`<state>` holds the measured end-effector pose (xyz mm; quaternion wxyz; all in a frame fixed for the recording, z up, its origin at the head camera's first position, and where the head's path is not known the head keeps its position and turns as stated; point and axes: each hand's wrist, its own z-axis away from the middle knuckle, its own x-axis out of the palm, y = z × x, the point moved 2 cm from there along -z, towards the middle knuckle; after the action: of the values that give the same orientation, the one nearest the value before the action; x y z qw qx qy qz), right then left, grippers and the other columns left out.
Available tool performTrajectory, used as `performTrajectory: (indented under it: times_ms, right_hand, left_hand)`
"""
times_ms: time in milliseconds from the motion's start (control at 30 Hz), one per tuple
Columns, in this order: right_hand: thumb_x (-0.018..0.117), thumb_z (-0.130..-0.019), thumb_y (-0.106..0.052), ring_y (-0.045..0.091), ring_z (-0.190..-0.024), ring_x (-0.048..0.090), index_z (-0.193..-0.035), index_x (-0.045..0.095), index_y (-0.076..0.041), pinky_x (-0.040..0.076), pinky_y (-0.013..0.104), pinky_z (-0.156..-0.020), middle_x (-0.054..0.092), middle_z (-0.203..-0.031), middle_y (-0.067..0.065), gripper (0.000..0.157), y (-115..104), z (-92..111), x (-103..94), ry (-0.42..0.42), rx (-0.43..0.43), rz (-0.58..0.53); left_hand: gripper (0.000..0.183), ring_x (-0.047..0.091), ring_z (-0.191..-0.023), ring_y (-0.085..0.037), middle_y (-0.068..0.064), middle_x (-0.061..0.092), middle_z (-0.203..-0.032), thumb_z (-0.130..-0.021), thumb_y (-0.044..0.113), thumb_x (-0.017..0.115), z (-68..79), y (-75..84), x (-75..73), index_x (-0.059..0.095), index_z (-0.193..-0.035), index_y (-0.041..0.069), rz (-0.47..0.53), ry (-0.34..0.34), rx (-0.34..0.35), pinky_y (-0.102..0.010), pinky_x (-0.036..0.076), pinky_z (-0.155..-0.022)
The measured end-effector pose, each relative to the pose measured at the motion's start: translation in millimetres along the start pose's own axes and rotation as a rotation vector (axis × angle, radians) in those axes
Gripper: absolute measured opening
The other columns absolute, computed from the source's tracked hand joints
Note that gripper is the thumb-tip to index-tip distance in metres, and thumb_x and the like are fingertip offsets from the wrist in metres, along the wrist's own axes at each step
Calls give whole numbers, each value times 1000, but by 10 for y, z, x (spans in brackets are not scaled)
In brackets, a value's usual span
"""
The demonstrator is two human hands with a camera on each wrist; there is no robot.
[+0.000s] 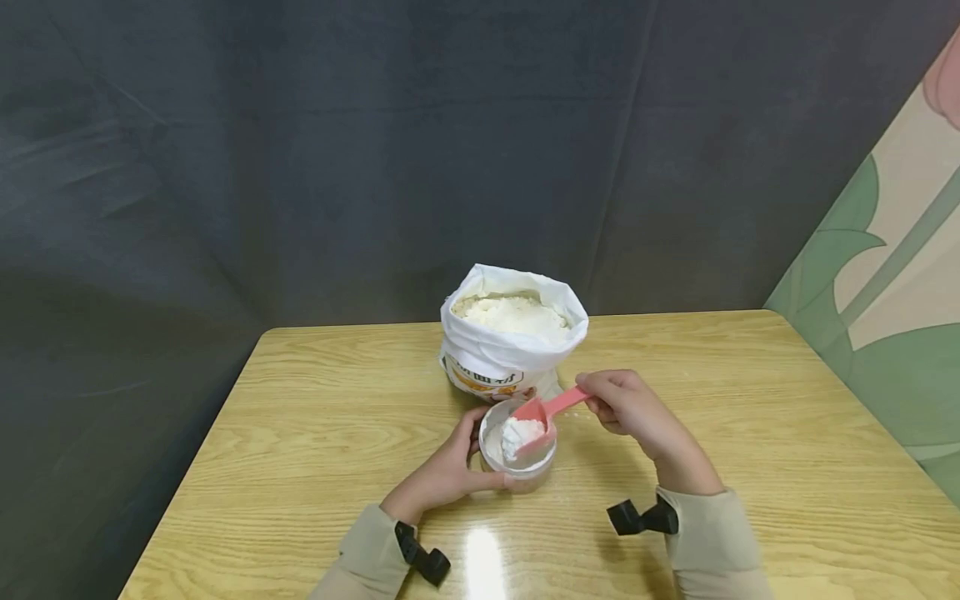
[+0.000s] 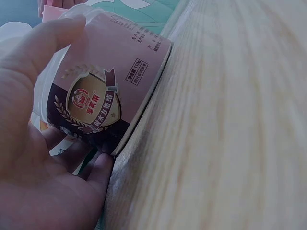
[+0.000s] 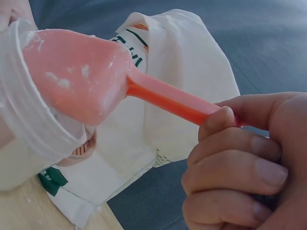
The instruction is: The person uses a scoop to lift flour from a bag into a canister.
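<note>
A pink scoop with white flour in it is tilted over the mouth of a round plastic tub. My right hand pinches the end of its handle between thumb and fingers. On the table, the tub is held by my left hand, thumb on the near side and fingers round the far side. The left wrist view shows the tub's printed pink label. White powder lies inside the tub. Right behind it stands an open white bag, filled with flour.
The wooden table has a little spilled powder near the tub. A dark curtain hangs along the table's back edge. At the right is a wall painted with leaves. Black wrist mounts sit on both sleeves.
</note>
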<state>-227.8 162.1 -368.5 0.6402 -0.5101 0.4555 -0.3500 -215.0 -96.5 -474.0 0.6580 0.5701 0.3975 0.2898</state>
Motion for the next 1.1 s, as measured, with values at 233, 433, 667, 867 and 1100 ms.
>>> performTrajectory:
  times_ms: [233,433,667,867,1100]
  right_hand:
    - [50,-105,-15,6,-50,31,-74,59,-1,26,19,-47,42,-60,-1,35,-8,-12,70,-16,4,71]
    - [50,-105,-16,8,-50,31,-71,53,5,26,20,-47,38,-57,-2,40,-27,-4,142,-16,-7,134]
    - [52,-105,-18,11,-48,32,-69,53,-2,28,24,-47,37,-55,-2,39,-44,-2,175,18,-10,233]
    - [55,-102,-20,14,-51,33,-67,53,-3,28,25,-49,37,-56,-3,39,-90,27,224,78,-26,344]
    - [58,-101,-20,15,-53,33,-67,53,-8,28,26,-49,36,-58,-2,36,-164,74,280,108,-46,402]
  left_hand:
    - [96,40,-142,-27,-14,33,-157,-84,18,85,-7,1,3,21,-155,9,12,-6,1,-44,30,-117]
    - [97,39,-143,-27,-13,32,-158,-85,18,84,0,-8,-3,20,-156,10,11,-13,-7,-45,30,-117]
    - [97,37,-144,-27,-13,30,-159,-85,20,84,3,-2,-7,19,-157,11,4,-17,-4,-45,29,-117]
    - [97,37,-144,-27,-13,30,-159,-85,18,84,1,-5,-6,19,-157,11,12,-19,-3,-46,29,-117]
    - [98,36,-145,-29,-14,28,-160,-85,18,84,4,-8,-7,19,-157,11,19,-18,1,-46,28,-117]
